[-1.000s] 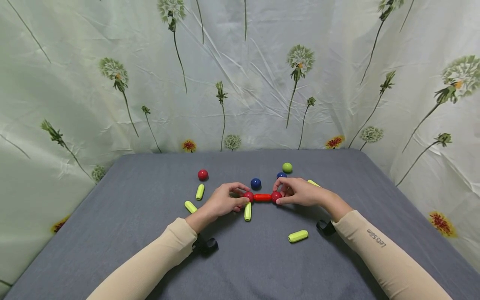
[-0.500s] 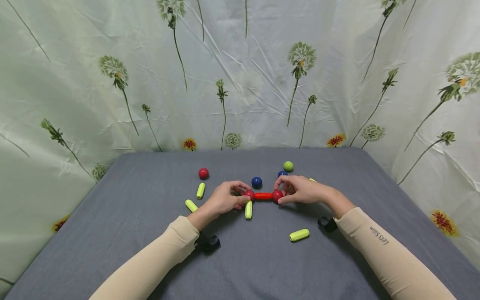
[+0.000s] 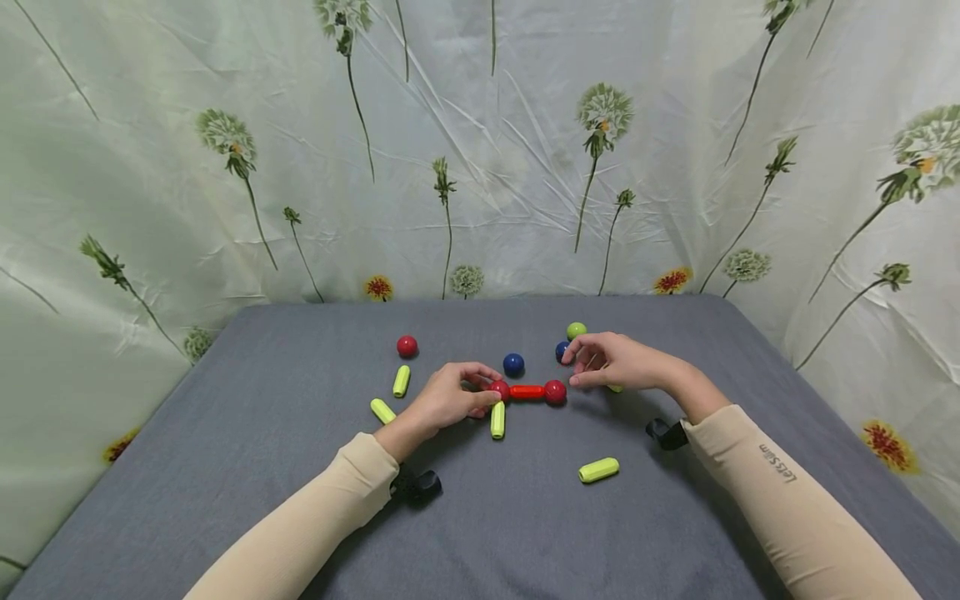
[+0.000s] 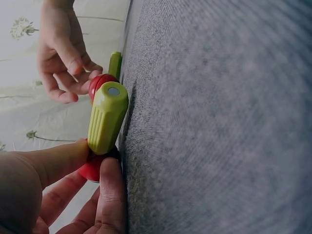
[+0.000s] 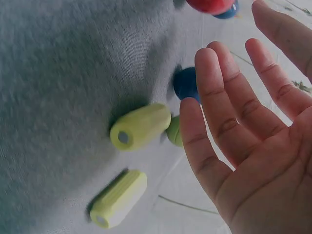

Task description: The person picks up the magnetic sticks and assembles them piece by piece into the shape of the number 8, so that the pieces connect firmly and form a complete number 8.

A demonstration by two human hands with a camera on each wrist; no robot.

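Observation:
My left hand [image 3: 442, 400] pinches a red ball [image 3: 498, 389] between thumb and fingers. From this ball a red rod [image 3: 527, 392] runs right to another red ball [image 3: 555, 392]. A yellow-green rod [image 3: 498, 422] points toward me from the held ball; in the left wrist view that rod [image 4: 107, 117] has a grey disc in its end. More red shows under the left fingers, mostly hidden. My right hand [image 3: 622, 362] hovers just right of the far red ball, holding nothing. Its fingers [image 5: 209, 73] are spread and loosely bent in the right wrist view.
Behind the hands lie a blue ball [image 3: 513, 364], a second blue ball [image 3: 562, 352], a green ball [image 3: 576, 331] and a red ball [image 3: 407, 347]. Yellow-green rods [image 3: 401, 381] lie left, and another rod [image 3: 598, 470] lies front right. A patterned curtain hangs behind the grey-covered table [image 3: 315, 350].
My right hand has let go of the red ball at the rod's right end and moved right and slightly away from me. The left hand keeps its grip in place.

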